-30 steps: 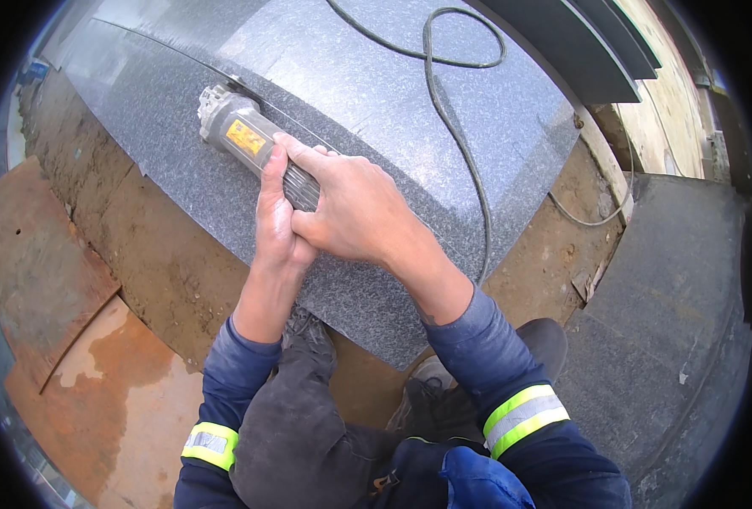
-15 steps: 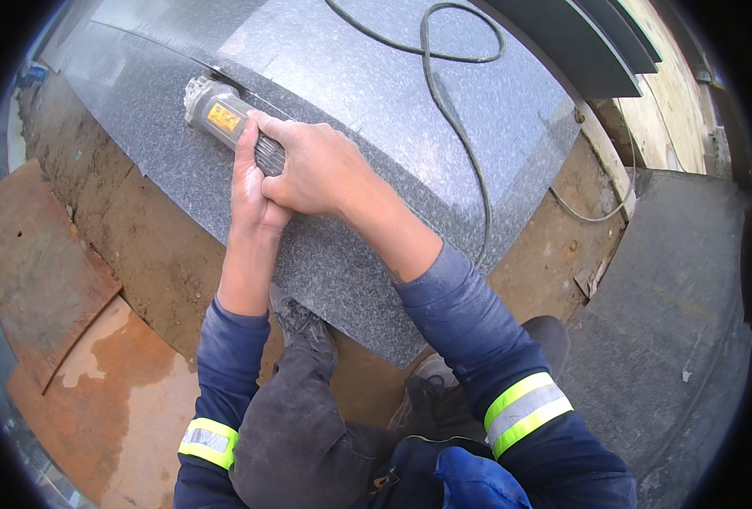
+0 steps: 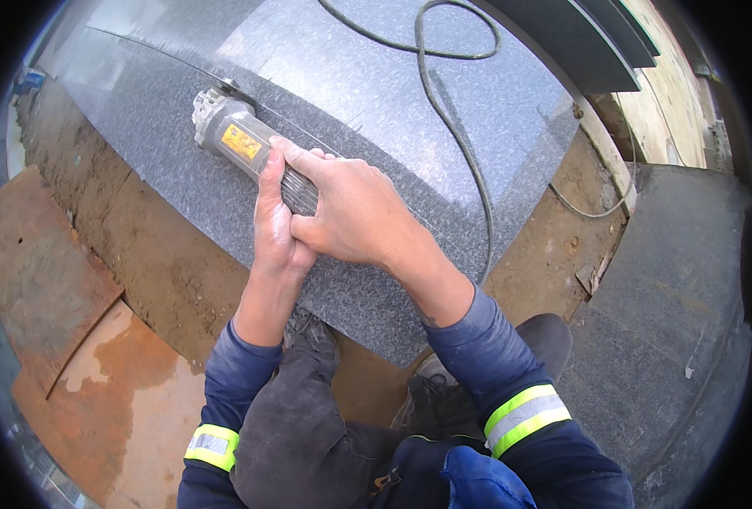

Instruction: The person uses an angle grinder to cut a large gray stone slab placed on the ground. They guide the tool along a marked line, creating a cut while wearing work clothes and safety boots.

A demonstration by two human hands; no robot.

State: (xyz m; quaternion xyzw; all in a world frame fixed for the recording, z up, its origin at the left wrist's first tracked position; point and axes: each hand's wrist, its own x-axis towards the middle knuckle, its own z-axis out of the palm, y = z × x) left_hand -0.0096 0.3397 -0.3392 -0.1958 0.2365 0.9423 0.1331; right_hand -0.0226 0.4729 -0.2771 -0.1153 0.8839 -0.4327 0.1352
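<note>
A dusty grey angle grinder (image 3: 232, 127) with a yellow label lies angled over a speckled grey stone slab (image 3: 172, 153), its thin disc on a long straight cut line that runs toward the upper left. My left hand (image 3: 278, 229) grips the grinder's rear body from below left, thumb along it. My right hand (image 3: 350, 204) wraps over the same rear body, overlapping the left. A black cord (image 3: 452, 119) loops across the slab to the right of the grinder.
Dark panels (image 3: 579, 51) and a pale board (image 3: 673, 119) stand at upper right. Rusty plates (image 3: 96, 424) lie at left, dark sheeting (image 3: 647, 322) at right, brown dirt (image 3: 121, 220) around the slab. My shoes and knee show just below the slab.
Half a second ago the grinder and both hands were pushed further toward the upper left; they have since come back toward me, near where they were a second ago.
</note>
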